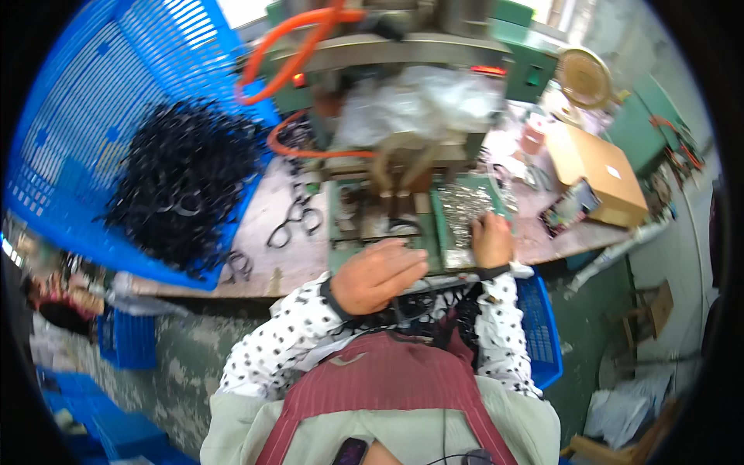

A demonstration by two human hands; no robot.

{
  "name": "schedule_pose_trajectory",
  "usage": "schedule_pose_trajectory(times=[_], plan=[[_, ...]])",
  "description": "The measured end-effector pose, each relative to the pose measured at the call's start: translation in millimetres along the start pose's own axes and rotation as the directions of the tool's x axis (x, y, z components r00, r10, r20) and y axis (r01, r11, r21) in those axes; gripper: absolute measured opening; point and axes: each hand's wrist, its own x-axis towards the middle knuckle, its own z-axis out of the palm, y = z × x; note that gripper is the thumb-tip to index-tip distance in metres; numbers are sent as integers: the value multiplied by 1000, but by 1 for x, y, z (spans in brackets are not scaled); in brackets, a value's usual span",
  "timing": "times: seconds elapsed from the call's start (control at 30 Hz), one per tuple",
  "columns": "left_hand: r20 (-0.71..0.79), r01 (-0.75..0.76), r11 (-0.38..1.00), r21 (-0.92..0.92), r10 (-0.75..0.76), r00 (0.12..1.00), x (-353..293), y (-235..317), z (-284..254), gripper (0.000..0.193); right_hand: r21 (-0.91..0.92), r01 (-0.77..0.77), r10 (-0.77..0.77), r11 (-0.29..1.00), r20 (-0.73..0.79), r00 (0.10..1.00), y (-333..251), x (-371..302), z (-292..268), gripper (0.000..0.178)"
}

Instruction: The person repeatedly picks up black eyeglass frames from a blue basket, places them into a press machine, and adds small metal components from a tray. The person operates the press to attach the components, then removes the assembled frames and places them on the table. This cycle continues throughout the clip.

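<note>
My left hand (376,275) is in front of the machine's work fixture (395,205), its fingers stretched to the right and slightly blurred. I see nothing gripped in it. A dark curved piece (403,226), apparently part of a glasses frame, sits in the fixture just beyond those fingers. Over the green tray (457,257) of small shiny metal parts (467,213), my right hand (492,242) has its fingertips bent down and pinched together at the tray's right side. Whatever lies between these fingertips is hidden.
A blue basket (70,155) heaped with black glasses frames (182,174) stands left. One loose frame (294,225) lies between it and the machine. Orange hoses (271,54) hang in front of the machine. Rightward are a phone (570,208) and a cardboard box (601,174). More black frames lie below the table edge.
</note>
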Motion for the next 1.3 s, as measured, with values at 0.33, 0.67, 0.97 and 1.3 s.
schedule_pose_trajectory(times=[0.33,0.67,0.97,1.3], plan=[[-15,69,960,272,-67,998,-42,-3,-25,44,528,-120,232,841,-152,961,-22,5,-2,9],[169,159,349,924,-743,648,-240,-87,-83,16,414,-92,209,906,-248,946,-25,5,-2,12],[-92,686,489,538,-776,624,-181,-57,-86,20,425,19,133,905,-327,936,-22,1,-2,12],[-564,930,359,-80,-785,255,-211,-122,-15,20,741,-52,138,670,-55,989,-85,21,-48,12]])
